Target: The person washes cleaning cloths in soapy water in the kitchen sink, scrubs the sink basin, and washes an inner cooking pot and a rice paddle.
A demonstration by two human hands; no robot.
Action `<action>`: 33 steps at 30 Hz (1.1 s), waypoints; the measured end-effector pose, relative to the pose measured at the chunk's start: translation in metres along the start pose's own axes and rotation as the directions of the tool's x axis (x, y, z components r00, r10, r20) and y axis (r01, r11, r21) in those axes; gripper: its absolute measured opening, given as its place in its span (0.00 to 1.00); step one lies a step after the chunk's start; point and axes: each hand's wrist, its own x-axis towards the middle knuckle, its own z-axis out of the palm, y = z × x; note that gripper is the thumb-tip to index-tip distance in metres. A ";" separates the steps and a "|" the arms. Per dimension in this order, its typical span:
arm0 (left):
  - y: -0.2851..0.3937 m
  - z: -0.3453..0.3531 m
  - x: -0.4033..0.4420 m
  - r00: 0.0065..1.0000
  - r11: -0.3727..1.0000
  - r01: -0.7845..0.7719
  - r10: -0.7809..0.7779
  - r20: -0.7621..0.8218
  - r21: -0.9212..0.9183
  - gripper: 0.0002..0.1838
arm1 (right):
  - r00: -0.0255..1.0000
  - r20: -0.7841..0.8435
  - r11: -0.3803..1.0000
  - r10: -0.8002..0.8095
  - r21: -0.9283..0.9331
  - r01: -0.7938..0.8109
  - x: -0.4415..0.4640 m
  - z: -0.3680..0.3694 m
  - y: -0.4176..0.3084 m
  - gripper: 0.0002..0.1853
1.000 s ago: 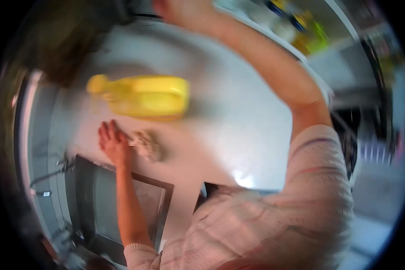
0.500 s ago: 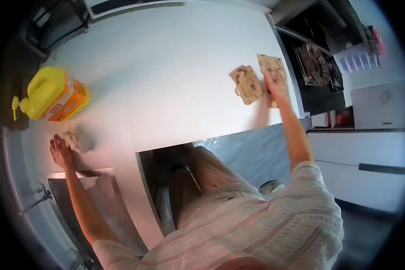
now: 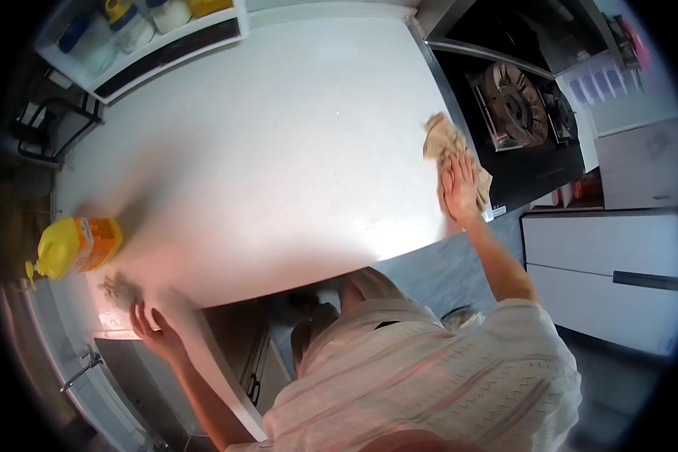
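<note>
Now, cloth [image 3: 438, 138]: lying bunched on bench [image 3: 294, 151] beside stove [image 3: 531, 177]; seeming light, limp, probably offering best hold mid-fold.
Right hand [image 3: 461, 190]: pressing flat on cloth, not clamping.
Left hand [image 3: 160, 339]: showing fingers apart near wad [image 3: 115, 290].

White countertop [image 3: 294, 166], yellow bottle [image 3: 75, 246], tan cloth [image 3: 437, 139], small crumpled item [image 3: 117, 288]

White counter [image 3: 279, 151] with a bright glare on it, black stove [image 3: 535, 169] off its right end, shelf [image 3: 166, 53] along its far left edge, kinda shiny sink [image 3: 132, 377] below its near left corner, blue-gray floor [image 3: 429, 271] in front.
</note>
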 end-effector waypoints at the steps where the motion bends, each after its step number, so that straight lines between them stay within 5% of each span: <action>1: 0.016 0.008 0.000 1.000 1.000 0.020 -0.020 0.009 -0.003 0.16 | 0.999 -0.041 0.998 0.021 -0.060 -0.024 0.031 0.022 0.013 0.23; 4: 0.039 0.038 -0.001 0.991 0.990 0.135 -0.134 0.027 -0.051 0.17 | 0.991 -0.119 0.996 0.068 -0.042 -0.073 0.154 0.067 -0.007 0.24; 5: 0.029 0.051 -0.005 0.977 0.973 0.211 -0.209 0.033 -0.097 0.17 | 0.961 -0.254 0.991 -0.111 -0.095 0.089 0.186 0.098 -0.022 0.24; 6: 0.023 0.061 -0.007 0.958 0.948 0.286 -0.283 0.043 -0.143 0.17 | 0.978 -0.176 0.992 -0.114 0.034 0.122 0.214 0.094 -0.076 0.23; 7: 0.025 0.066 -0.005 0.954 0.950 0.298 -0.294 0.049 -0.089 0.18 | 0.992 0.020 0.990 -0.121 -0.076 0.123 0.233 0.118 -0.131 0.22; 10: 0.031 0.065 -0.002 0.952 0.953 0.301 -0.303 0.052 0.044 0.19 | 0.881 0.328 0.935 -0.341 0.023 0.354 0.155 0.043 -0.300 0.19; 11: 0.030 0.066 -0.004 0.955 0.955 0.291 -0.293 0.047 0.052 0.19 | 0.794 0.195 0.810 -0.576 0.271 0.521 0.119 0.039 -0.296 0.19; 13: 0.032 0.065 0.000 0.962 0.959 0.266 -0.271 0.039 0.093 0.19 | 0.420 -0.119 0.265 -0.900 0.615 0.743 0.045 0.032 -0.289 0.20; 14: 0.035 0.064 0.001 0.963 0.958 0.259 -0.265 0.039 0.124 0.19 | 0.470 -0.171 0.113 -0.866 0.848 0.518 0.029 0.048 -0.272 0.21; 16: 0.041 0.065 0.001 0.964 0.953 0.253 -0.263 0.040 0.167 0.19 | 0.615 -0.120 0.575 -0.780 0.250 0.779 0.076 0.048 -0.205 0.16; 17: 0.047 0.063 0.004 0.964 0.951 0.253 -0.264 0.041 0.180 0.19 | 0.736 -0.076 0.729 -0.673 -0.242 0.641 0.113 0.056 -0.171 0.15; 18: 0.052 0.062 0.006 0.963 0.948 0.253 -0.265 0.042 0.193 0.19 | 0.837 -0.031 0.616 -0.547 -0.692 0.377 0.151 0.064 -0.137 0.13; 19: 0.056 0.062 0.008 0.958 0.942 0.269 -0.283 0.047 0.200 0.19 | 0.891 -0.139 0.892 -0.433 -0.210 0.400 0.200 0.070 -0.090 0.13; 20: 0.059 0.062 0.010 0.952 0.935 0.287 -0.303 0.048 0.209 0.19 | 0.946 -0.156 0.883 -0.284 0.343 0.321 0.244 0.075 -0.048 0.12; 21: 0.060 0.062 0.010 0.945 0.927 0.306 -0.323 0.049 0.218 0.20 | 0.981 -0.050 0.967 -0.186 0.167 0.192 0.275 0.068 -0.034 0.17; 22: 0.057 0.062 0.009 0.944 0.923 0.306 -0.326 0.049 0.232 0.20 | 0.982 -0.174 0.996 -0.072 -0.061 0.062 0.309 0.125 -0.004 0.23; 23: 0.055 0.064 0.009 0.945 0.922 0.303 -0.324 0.050 0.242 0.20 | 0.991 0.024 0.991 0.130 0.042 -0.131 0.335 0.113 -0.028 0.26; 26: 0.051 0.066 0.006 0.946 0.916 0.293 -0.319 0.053 0.275 0.20 | 0.950 0.308 0.974 0.056 -0.227 0.016 0.380 0.126 -0.136 0.24; 27: 0.050 0.067 0.006 0.950 0.918 0.283 -0.308 0.049 0.278 0.20 | 0.953 -0.301 0.998 0.015 -0.051 -0.032 0.369 0.171 -0.179 0.21; 28: 0.047 0.068 0.006 0.952 0.918 0.279 -0.302 0.042 0.283 0.20 | 0.978 -0.208 0.998 0.024 -0.046 -0.034 0.372 0.181 -0.220 0.18; 29: 0.043 0.068 0.003 0.957 0.921 0.270 -0.289 0.031 0.280 0.20 | 0.935 -0.354 0.998 -0.029 0.034 0.044 0.367 0.201 -0.259 0.17; 33: 0.047 0.065 0.006 0.952 0.912 0.267 -0.299 0.060 0.312 0.20 | 0.885 -0.065 0.856 -0.461 0.231 0.462 0.258 0.136 -0.406 0.13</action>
